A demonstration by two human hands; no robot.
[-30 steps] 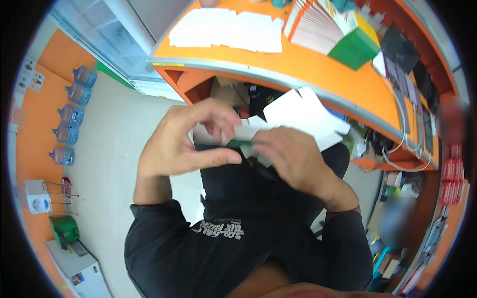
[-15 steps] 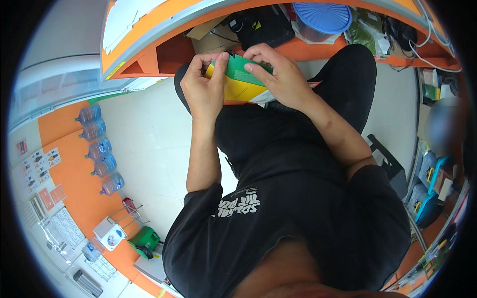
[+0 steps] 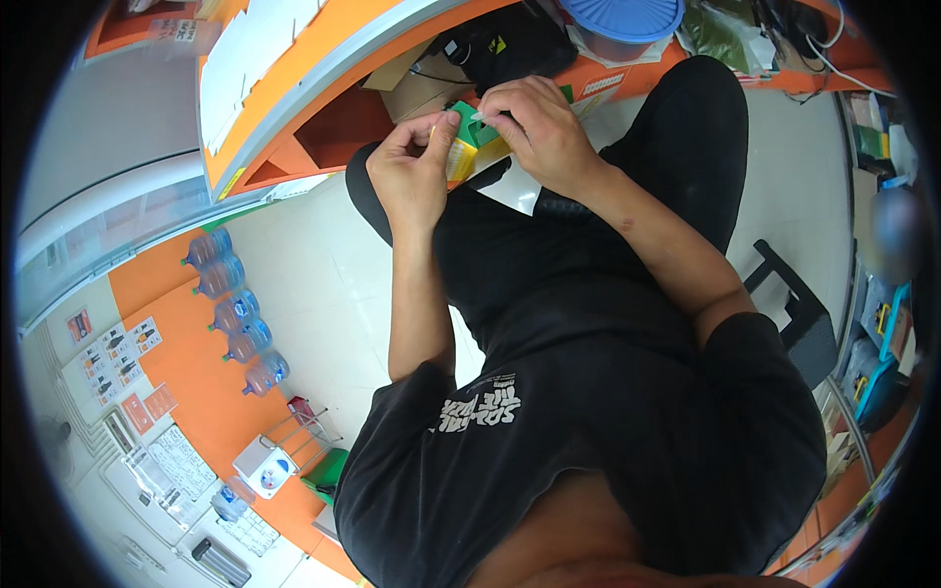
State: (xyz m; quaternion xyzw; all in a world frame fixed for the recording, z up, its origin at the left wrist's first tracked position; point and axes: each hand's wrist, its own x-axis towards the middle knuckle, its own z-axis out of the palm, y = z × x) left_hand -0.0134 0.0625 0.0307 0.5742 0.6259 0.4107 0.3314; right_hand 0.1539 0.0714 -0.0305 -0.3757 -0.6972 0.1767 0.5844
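Note:
A small green and yellow cardboard box (image 3: 459,161) is held above my lap, tilted, with a green end face turned partly toward me. My left hand (image 3: 414,171) grips its left side, thumb on the near face and fingers curled behind. At the green end my right hand (image 3: 539,127) is closed, thumb and index finger pinching a small whitish piece (image 3: 477,117) at the box's edge. Whether that piece is a flap or something separate, I cannot tell. My right hand covers much of the box's right part.
An orange desk shelf (image 3: 343,127) lies just beyond my hands, holding a black bag (image 3: 515,44) and a blue-lidded tub (image 3: 622,20). A black chair part (image 3: 799,314) stands at right. Several water bottles (image 3: 235,312) line the left wall.
The box has turned so its green end shows. My right hand has shifted from its broad green face to pinch at the end. The whole view has shifted slightly.

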